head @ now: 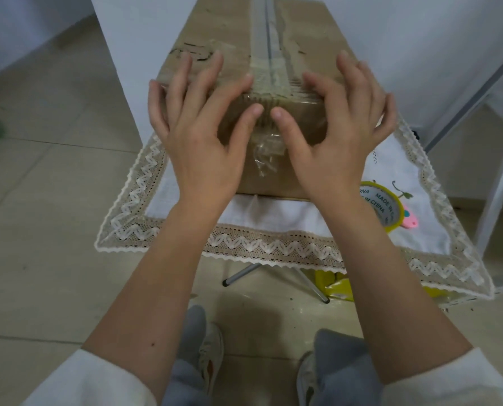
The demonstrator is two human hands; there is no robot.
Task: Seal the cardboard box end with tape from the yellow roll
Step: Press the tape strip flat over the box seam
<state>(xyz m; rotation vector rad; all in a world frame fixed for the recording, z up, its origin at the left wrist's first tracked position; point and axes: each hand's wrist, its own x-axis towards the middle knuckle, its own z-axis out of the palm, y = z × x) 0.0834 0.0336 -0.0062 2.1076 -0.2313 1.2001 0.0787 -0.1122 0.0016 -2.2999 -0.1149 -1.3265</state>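
Left hand (197, 133) and right hand (335, 127), both splayed and gripping nothing, are pressing thin, crinkly clear tape (266, 155) onto the stiff cardboard box (215, 39) edge.

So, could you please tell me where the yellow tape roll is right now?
In the head view, the tape roll lies on the white cloth, right of the right hand, beside the box.

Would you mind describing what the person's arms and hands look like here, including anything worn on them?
Both hands, left and right, are bare: no gloves, rings or watch visible. The forearms are uncovered, with white sleeves pushed up near the elbows at the bottom of the view. The fingernails are short and unpainted.
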